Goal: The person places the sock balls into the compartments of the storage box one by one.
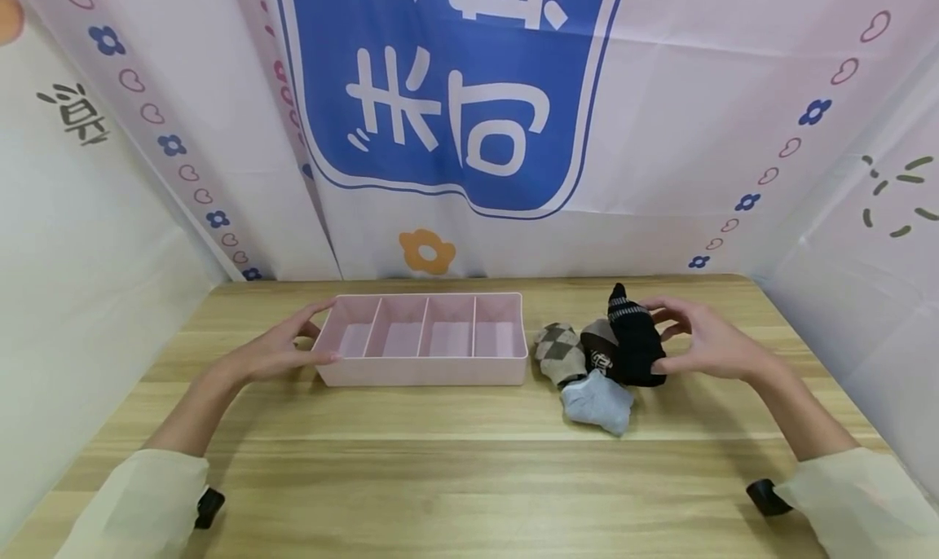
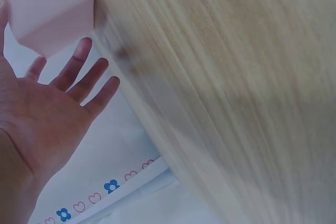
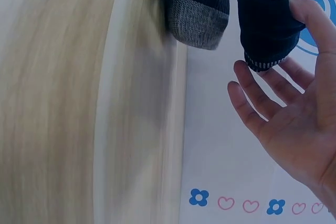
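Observation:
A pale pink box (image 1: 421,371) with several side-by-side compartments sits on the table. My left hand (image 1: 275,351) grips its left end, thumb at the near corner and index finger at the far one. In the left wrist view the other fingers spread below the box (image 2: 47,3). To the right of the box lies a small group of rolled socks: an argyle sock (image 1: 559,349), a dark brown sock (image 1: 599,339) and a light blue-grey sock (image 1: 597,400). My right hand (image 1: 707,339) holds a black sock (image 1: 634,331) with striped bands between thumb and fingers, against the group.
The wooden table (image 1: 411,494) runs back to a white printed cloth (image 1: 660,160) with a blue sign. More cloth hangs at both sides. A black strap piece (image 1: 768,498) shows at the right sleeve, and another (image 1: 209,508) at the left.

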A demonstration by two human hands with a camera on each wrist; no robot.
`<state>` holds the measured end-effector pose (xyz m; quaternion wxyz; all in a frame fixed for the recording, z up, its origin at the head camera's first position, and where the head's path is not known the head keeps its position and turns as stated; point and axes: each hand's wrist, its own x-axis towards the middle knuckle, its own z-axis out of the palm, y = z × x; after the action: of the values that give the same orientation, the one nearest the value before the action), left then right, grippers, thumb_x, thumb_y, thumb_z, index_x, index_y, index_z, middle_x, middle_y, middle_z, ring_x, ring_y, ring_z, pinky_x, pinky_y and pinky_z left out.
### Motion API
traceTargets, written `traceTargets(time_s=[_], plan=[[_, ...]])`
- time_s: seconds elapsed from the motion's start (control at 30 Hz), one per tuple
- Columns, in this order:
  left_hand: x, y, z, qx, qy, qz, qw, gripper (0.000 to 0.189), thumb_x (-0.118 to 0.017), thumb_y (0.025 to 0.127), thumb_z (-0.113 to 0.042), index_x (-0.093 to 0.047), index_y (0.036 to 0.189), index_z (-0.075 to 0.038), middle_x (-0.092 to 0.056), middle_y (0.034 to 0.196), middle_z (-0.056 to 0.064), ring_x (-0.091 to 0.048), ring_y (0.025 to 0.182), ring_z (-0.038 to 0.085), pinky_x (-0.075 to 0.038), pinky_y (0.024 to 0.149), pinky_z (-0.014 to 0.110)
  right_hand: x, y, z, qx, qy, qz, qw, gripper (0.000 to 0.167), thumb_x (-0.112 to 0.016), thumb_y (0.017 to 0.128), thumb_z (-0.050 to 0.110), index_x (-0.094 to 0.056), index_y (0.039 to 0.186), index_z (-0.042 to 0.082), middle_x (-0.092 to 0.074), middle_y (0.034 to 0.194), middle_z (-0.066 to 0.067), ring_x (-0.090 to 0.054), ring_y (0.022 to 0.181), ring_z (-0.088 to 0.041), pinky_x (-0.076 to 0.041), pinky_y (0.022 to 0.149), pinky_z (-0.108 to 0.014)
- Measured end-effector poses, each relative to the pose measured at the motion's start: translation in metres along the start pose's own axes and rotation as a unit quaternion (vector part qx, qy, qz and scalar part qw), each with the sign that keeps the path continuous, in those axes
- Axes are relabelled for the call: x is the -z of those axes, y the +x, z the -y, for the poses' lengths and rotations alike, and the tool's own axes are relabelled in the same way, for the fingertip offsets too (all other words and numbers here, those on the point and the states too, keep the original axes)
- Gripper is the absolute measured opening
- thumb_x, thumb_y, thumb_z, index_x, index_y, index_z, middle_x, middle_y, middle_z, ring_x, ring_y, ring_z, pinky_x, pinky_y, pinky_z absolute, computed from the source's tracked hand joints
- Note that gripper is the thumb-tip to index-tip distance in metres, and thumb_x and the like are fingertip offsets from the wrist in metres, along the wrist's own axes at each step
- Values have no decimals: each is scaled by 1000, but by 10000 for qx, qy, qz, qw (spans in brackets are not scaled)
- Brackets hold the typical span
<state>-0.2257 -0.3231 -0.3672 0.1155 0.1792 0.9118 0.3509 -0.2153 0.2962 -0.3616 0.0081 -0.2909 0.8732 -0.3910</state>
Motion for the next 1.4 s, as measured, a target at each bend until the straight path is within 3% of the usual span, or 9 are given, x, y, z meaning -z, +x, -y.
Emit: traceTargets(time_s=[0.17, 0.47, 0.6, 0.8, 1.0, 1.4], plan=[[1, -1, -1, 114, -82, 137, 9998, 97, -74, 95, -31, -12, 165, -6, -62, 126, 25, -55, 125, 50, -43, 99, 69, -3, 4, 1, 26, 58, -35, 10000, 78, -88, 70, 5, -53, 139, -8, -61, 131, -23, -61, 110, -17, -55, 87, -30], [2, -1, -1, 201, -114, 202, 9995, 98, -74, 95, -31, -11, 165, -6, -62, 126, 25, -53, 127, 50, -42, 100, 69, -8, 12, 8, 43, 179, -7, 9998, 78, -89, 70, 7, -55, 139, -6, -61, 132, -22, -61, 113, -36, -55, 87, -31], [4, 0, -3, 249, -150, 280, 9992, 99, -74, 95, -31, -10, 165, -5, -62, 125, 25, -54, 126, 48, -42, 100, 67, -11, 17, 11, -31, 230, 34, 9997, 78, -89, 71, 8, -54, 140, -7, -61, 132, -22, -61, 115, -38, -55, 88, -34], [6, 2, -4, 291, -171, 407, 9986, 101, -75, 94, -31, -8, 166, -5, -64, 120, 20, -58, 119, 38, -44, 97, 56, -17, 27, 17, -114, 146, 53, 9998, 77, -88, 73, 11, -54, 140, -7, -60, 134, -22, -61, 117, -39, -54, 91, -38], [8, 3, -4, 303, -162, 436, 9985, 101, -75, 94, -31, -9, 166, -6, -63, 121, 21, -57, 120, 39, -44, 97, 57, -24, 41, 24, -38, 126, 106, 9999, 77, -88, 73, 12, -53, 140, -7, -61, 131, -21, -61, 116, -38, -54, 92, -48], [7, 3, -4, 298, -208, 462, 9983, 101, -75, 94, -30, -7, 166, -5, -64, 118, 18, -59, 116, 34, -45, 96, 53, -38, 62, 35, 190, 202, 52, 9996, 75, -88, 73, 11, -55, 138, -5, -62, 130, -18, -59, 117, -37, -53, 93, -49]])
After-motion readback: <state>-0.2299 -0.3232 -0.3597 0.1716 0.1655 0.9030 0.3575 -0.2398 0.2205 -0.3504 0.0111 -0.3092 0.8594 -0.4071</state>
